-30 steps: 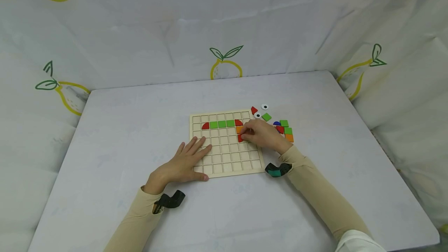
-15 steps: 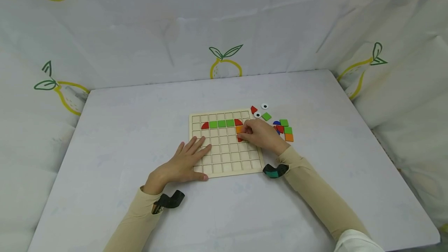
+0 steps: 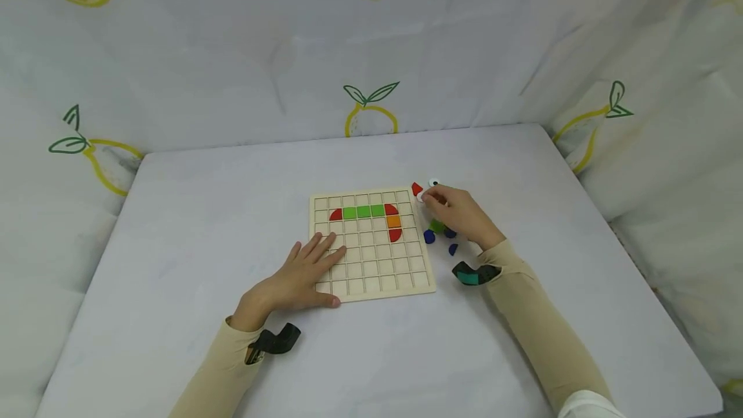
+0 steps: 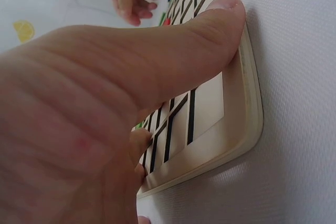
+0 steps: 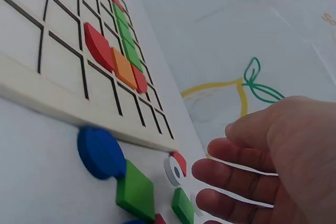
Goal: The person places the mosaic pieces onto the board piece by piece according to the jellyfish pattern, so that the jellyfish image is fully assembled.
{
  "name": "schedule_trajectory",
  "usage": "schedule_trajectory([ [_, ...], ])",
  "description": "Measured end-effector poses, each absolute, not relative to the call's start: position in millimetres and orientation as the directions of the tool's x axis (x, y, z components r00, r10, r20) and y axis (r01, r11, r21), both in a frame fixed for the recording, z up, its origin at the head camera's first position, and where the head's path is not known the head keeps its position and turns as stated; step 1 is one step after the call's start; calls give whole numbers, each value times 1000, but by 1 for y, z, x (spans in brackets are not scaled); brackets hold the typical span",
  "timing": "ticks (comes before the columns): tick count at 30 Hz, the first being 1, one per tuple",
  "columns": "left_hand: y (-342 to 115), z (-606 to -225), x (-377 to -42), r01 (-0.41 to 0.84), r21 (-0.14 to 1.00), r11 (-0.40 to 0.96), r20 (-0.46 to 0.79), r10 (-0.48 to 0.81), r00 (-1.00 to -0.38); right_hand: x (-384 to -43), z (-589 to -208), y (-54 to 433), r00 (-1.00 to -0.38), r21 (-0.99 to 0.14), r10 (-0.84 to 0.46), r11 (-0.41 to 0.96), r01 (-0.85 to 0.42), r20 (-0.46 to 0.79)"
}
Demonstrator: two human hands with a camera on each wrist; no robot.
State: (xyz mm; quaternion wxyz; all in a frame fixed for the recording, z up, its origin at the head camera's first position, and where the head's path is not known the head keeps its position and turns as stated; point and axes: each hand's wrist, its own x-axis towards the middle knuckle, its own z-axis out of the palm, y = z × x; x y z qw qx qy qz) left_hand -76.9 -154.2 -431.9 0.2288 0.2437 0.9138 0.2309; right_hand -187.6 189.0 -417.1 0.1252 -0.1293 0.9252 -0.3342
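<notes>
My left hand (image 3: 293,284) lies with fingers spread on the left part of a pale wooden grid board (image 3: 386,268), thumb at its front edge (image 4: 247,98). On the grid sit red rounded pieces (image 3: 336,215), a row of green squares (image 3: 363,211) and an orange square (image 3: 394,221). My right hand (image 3: 461,211) hovers over loose pieces beyond the board's right side, fingers loosely bent. In the right wrist view, nothing shows between its fingers (image 5: 212,171). An eye disc (image 5: 172,170) and a red piece (image 5: 179,159) lie near the fingertips.
Right of the board lie a blue round piece (image 3: 429,237), a green piece (image 3: 436,226) and a blue half-round piece (image 3: 453,249). Another eye disc (image 3: 434,182) lies farther back. My right hand hides other pieces. A lemon-print curtain (image 3: 232,69) hangs behind the white table (image 3: 220,211).
My right hand has left the red piece on the grid below the orange square and moved right and back over the loose pieces. The left hand keeps its place on the board.
</notes>
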Motion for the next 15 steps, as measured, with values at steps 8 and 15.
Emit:
schedule_trajectory([
  [8,-155,-435,-75,338,537,773,-302,550,-779,-198,-419,212,-959,-556,-250,820,-137,-131],
  [15,-155,-436,-77,342,532,774,-302,552,-778,-201,-427,212,-946,-481,-291,855,-192,-141],
])
